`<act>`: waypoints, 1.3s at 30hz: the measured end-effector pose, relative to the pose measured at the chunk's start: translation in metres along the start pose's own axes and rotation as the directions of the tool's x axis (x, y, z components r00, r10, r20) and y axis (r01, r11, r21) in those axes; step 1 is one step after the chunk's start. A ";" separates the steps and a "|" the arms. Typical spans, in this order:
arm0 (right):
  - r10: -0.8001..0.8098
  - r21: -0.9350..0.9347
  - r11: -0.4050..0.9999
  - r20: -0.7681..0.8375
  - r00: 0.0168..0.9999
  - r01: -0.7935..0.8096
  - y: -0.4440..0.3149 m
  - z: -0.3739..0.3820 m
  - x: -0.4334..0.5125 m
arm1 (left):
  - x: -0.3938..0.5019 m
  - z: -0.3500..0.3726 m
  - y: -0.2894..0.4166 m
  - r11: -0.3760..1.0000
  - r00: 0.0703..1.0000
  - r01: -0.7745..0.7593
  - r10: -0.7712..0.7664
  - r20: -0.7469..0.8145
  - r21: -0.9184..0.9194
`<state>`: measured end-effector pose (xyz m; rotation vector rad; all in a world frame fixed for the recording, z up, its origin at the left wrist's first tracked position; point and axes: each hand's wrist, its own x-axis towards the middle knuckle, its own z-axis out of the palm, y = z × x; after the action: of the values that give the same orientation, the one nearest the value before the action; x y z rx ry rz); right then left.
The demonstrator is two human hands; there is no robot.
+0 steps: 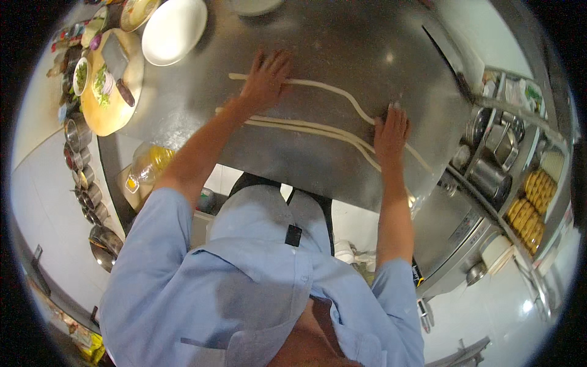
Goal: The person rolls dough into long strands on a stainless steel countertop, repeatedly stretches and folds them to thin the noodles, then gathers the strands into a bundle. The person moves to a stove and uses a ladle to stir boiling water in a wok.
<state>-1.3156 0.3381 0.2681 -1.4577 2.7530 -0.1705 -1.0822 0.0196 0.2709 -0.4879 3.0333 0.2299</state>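
Note:
On the stainless steel table (183, 98) in front of me lies a long, pale dough rope (332, 88), bending down towards the right. My left hand (268, 78) rests palm down over its left part, fingers spread. Farther right, my right hand (392, 133) lies flat across the same rope, which comes out again beyond it. Both palms hide the dough beneath them. Nearer my body, two more dough ropes (305, 127) run side by side, and their right ends reach my right wrist. Neither hand has its fingers wrapped around anything.
A round wooden cutting board (98, 124) at the left holds a cleaver (115, 55), chopped vegetables (103, 87) and a small bowl (81, 75). Beside it stands a large white bowl (174, 32). A plastic oil jug (151, 160) sits below the left edge. Shelves with pots (490, 179) line the right.

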 end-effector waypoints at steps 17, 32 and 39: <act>-0.522 0.096 0.847 -0.032 0.852 0.523 -0.226 -0.045 0.280 | -0.025 -0.020 -0.056 0.902 0.997 0.022 -0.052 -0.057 -0.432; -0.127 0.692 0.719 0.229 0.965 -0.069 -0.286 -0.081 0.251 | -0.228 -0.034 -0.051 0.622 0.839 0.447 -0.540 0.061 -0.643; 0.306 0.375 0.710 0.598 0.741 -0.596 -0.091 -0.060 0.022 | -0.200 0.002 -0.085 0.717 0.864 0.262 -0.472 -0.173 -0.646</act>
<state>-1.2573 0.2739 0.3383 -0.5160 2.2565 -0.4511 -0.8662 0.0018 0.2735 -1.2884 2.9931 1.2324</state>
